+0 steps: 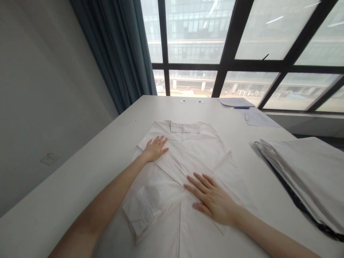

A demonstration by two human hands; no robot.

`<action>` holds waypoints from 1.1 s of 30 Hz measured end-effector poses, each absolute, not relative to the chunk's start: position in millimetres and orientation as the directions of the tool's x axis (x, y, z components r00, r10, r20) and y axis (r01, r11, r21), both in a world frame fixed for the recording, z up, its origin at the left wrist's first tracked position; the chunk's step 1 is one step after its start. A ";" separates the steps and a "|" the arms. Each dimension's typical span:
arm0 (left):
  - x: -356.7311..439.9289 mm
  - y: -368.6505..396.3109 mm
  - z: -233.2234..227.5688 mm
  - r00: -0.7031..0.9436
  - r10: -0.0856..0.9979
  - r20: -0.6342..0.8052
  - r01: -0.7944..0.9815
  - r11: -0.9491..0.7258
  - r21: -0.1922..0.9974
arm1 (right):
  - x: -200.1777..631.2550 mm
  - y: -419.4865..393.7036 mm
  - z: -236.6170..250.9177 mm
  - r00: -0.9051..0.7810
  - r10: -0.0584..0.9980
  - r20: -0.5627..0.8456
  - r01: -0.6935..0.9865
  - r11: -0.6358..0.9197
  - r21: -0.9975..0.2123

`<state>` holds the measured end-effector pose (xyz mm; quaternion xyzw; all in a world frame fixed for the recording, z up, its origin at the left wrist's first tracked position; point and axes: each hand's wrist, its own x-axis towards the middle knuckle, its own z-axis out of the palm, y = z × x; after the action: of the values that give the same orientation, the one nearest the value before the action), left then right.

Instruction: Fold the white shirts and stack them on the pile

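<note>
Both hands, the left hand (155, 148) and right hand (212, 199), are pressed flat, fingers spread, on the white cotton shirt (185, 168), whose long axis runs toward the upper frame, collar farthest.

The white shirt (185, 168) is thin, matt woven cloth, faintly creased. The table (80, 172) under it is smooth, satin white. At the right, the stack (303, 172) looks like matt cloth. Far off lie paper sheets (236, 102); the far-left curtain (120, 50) is heavy matt fabric.

White table (67, 186) bears a shirt (185, 161), stacked garments (303, 168), papers (236, 102).
</note>
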<state>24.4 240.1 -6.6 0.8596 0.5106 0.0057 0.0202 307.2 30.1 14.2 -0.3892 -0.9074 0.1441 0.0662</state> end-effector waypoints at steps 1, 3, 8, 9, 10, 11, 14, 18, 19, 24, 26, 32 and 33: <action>21.2 247.4 -5.8 0.457 0.889 -0.005 0.889 -0.457 0.039 | 307.4 30.1 14.6 -0.690 0.723 -0.009 0.688 0.653 -0.317; 15.9 259.6 -2.4 0.419 0.908 0.011 0.907 -0.419 0.036 | 307.4 30.3 15.8 -0.695 0.719 -0.034 0.687 0.649 -0.327; 13.3 275.2 10.3 0.381 0.922 0.069 0.923 -0.384 0.037 | 306.4 30.9 19.3 -0.697 0.716 -0.043 0.678 0.638 -0.365; 16.7 275.5 11.9 0.372 0.925 0.077 0.926 -0.375 0.035 | 306.3 31.0 19.7 -0.696 0.716 -0.045 0.678 0.635 -0.369; 22.0 274.6 12.8 0.360 0.930 0.079 0.931 -0.364 0.033 | 306.2 31.2 20.0 -0.695 0.717 -0.049 0.679 0.633 -0.371; 29.3 271.9 12.7 0.353 0.932 0.078 0.934 -0.356 0.031 | 306.1 31.3 20.2 -0.694 0.718 -0.052 0.681 0.631 -0.371; 59.7 253.3 7.6 0.402 0.914 0.047 0.914 -0.404 0.028 | 306.0 31.7 19.8 -0.694 0.718 -0.057 0.683 0.631 -0.367; 94.5 221.9 -3.1 0.561 0.828 -0.001 0.827 -0.561 0.040 | 305.8 31.7 17.6 -0.695 0.718 -0.033 0.679 0.640 -0.360; 97.8 218.8 -4.7 0.576 0.817 -0.012 0.817 -0.575 0.043 | 305.8 31.6 17.1 -0.694 0.720 -0.027 0.680 0.642 -0.356; 80.5 245.1 -5.3 0.489 0.872 -0.040 0.872 -0.487 0.039 | 305.6 31.2 17.8 -0.689 0.723 -0.056 0.694 0.635 -0.340; 66.9 265.2 -4.6 0.426 0.904 -0.036 0.905 -0.425 0.035 | 305.3 31.3 19.3 -0.686 0.724 -0.075 0.699 0.628 -0.341; 41.7 312.7 -5.9 0.291 0.956 -0.032 0.956 -0.290 0.031 | 304.7 30.4 22.8 -0.679 0.728 -0.098 0.705 0.608 -0.364; 40.0 318.6 -6.4 0.278 0.960 -0.030 0.960 -0.277 0.031 | 304.7 30.1 23.0 -0.678 0.728 -0.099 0.705 0.606 -0.368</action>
<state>40.0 318.6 -6.4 0.7992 0.6007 -0.0025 0.0214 304.7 30.1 23.0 -0.4001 -0.8956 0.1919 0.0307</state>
